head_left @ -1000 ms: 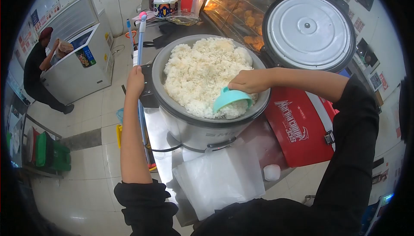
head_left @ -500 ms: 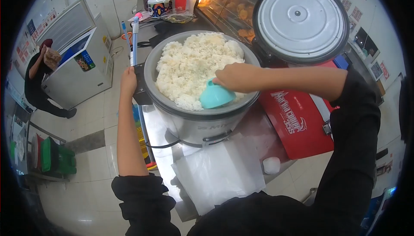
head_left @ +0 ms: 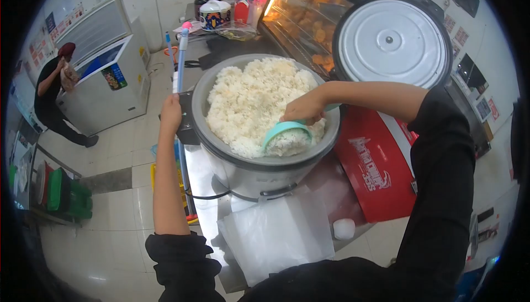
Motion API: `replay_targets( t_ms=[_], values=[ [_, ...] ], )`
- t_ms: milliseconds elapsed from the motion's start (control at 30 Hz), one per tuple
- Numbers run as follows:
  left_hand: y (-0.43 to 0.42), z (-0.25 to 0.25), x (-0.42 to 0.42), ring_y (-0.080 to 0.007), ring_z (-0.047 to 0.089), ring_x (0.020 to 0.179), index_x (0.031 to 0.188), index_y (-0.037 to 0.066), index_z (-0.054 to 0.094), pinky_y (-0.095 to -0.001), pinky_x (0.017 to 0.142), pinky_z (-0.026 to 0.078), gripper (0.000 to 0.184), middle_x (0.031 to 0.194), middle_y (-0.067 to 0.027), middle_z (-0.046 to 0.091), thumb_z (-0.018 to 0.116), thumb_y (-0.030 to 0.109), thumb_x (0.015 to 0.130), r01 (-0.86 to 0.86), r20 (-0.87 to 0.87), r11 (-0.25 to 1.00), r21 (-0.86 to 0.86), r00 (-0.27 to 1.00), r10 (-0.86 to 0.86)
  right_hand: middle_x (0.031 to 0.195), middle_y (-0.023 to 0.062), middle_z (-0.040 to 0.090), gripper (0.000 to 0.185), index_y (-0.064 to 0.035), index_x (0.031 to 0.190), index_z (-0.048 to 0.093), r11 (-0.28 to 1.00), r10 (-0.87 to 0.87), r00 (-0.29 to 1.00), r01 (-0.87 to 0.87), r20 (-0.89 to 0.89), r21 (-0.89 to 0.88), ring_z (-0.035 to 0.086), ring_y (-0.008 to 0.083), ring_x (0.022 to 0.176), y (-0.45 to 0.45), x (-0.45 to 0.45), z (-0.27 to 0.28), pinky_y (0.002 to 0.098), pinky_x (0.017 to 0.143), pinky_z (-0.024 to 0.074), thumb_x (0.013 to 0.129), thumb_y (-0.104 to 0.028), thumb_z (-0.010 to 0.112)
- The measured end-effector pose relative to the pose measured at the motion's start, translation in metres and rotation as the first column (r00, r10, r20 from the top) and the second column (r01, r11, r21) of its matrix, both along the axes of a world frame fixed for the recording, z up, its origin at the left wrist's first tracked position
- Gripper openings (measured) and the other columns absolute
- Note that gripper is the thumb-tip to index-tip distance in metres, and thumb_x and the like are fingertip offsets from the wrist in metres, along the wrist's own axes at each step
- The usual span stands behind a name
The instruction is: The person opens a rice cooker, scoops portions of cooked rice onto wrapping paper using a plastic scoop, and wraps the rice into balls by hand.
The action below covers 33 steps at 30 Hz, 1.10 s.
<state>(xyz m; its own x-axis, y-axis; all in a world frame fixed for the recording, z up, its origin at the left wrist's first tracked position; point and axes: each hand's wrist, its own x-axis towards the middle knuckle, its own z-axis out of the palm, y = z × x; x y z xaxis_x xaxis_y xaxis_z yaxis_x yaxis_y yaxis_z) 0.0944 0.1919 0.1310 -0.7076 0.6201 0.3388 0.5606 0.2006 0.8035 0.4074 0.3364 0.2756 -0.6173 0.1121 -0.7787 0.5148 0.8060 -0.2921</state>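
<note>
My right hand (head_left: 305, 106) is closed on a turquoise scoop (head_left: 270, 133) over the near right side of a large rice cooker (head_left: 254, 175). The scoop is tilted with its mouth toward me, and white rice fills it. Cooked rice (head_left: 254, 95) is heaped inside the pot, reaching about rim height. At the cooker's left, my left hand (head_left: 171, 113) is closed on the dark side handle (head_left: 189, 120); its fingertips are partly hidden. Behind and to the right, the round metal lid (head_left: 393, 43) stands raised.
In front of the cooker lie translucent plastic sheets (head_left: 276, 233), beside a small white rounded lump (head_left: 344, 228). A red box (head_left: 375, 164) is at the right, a lit food display case (head_left: 303, 18) behind. At far left, a person (head_left: 52, 89) holds a bag by an open chest freezer (head_left: 107, 84).
The scoop has turned over from dome-up to mouth toward me, and now carries rice. My left hand stays at the handle. The whole view has shifted slightly.
</note>
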Motion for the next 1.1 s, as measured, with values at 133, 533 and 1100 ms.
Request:
replay_targets(
  t_ms=[133, 533, 1100],
  values=[
    [-0.043, 0.027, 0.064, -0.0236, 0.052, 0.104, 0.11, 0.0, 0.053, -0.0331, 0.09, 0.038, 0.03, 0.108, -0.0139, 0.057, 0.039, 0.019, 0.092, -0.199, -0.058, 0.92, 0.339, 0.971, 0.231, 0.047, -0.0048, 0.027, 0.036, -0.0143, 0.062, 0.039, 0.975, 0.051, 0.998, -0.043, 0.03, -0.218, 0.027, 0.0096, 0.038, 0.031, -0.002, -0.003, 0.0253, 0.037, 0.0259, 0.09, -0.036, 0.034],
    [-0.22, -0.155, 0.398, -0.0387, 0.042, 0.108, 0.129, -0.007, 0.028, -0.0437, 0.09, 0.037, 0.072, 0.118, -0.0247, 0.042, 0.065, 0.022, 0.075, 0.113, -0.005, 0.823, -0.556, 0.99, -0.139, 0.051, -0.007, 0.032, 0.031, -0.012, 0.072, 0.05, 0.696, -0.708, 0.611, 0.518, -0.353, -0.498, 0.025, 0.0027, 0.039, -0.076, 0.16, 0.005, 0.0199, 0.033, 0.0228, 0.09, -0.033, 0.035],
    [-0.256, -0.2, 0.387, -0.0321, 0.054, 0.061, 0.096, -0.008, 0.053, -0.0363, 0.058, 0.044, 0.03, 0.077, -0.0229, 0.055, 0.064, 0.013, 0.077, 0.019, 0.226, 0.932, -0.361, 0.972, 0.068, 0.051, 0.002, 0.04, 0.042, -0.0056, 0.078, 0.047, 0.092, -0.948, 0.219, 0.883, 0.232, -0.46, 0.035, 0.0116, 0.036, -0.183, 0.221, -0.317, 0.0268, 0.034, 0.0302, 0.095, -0.038, 0.025]
  ],
)
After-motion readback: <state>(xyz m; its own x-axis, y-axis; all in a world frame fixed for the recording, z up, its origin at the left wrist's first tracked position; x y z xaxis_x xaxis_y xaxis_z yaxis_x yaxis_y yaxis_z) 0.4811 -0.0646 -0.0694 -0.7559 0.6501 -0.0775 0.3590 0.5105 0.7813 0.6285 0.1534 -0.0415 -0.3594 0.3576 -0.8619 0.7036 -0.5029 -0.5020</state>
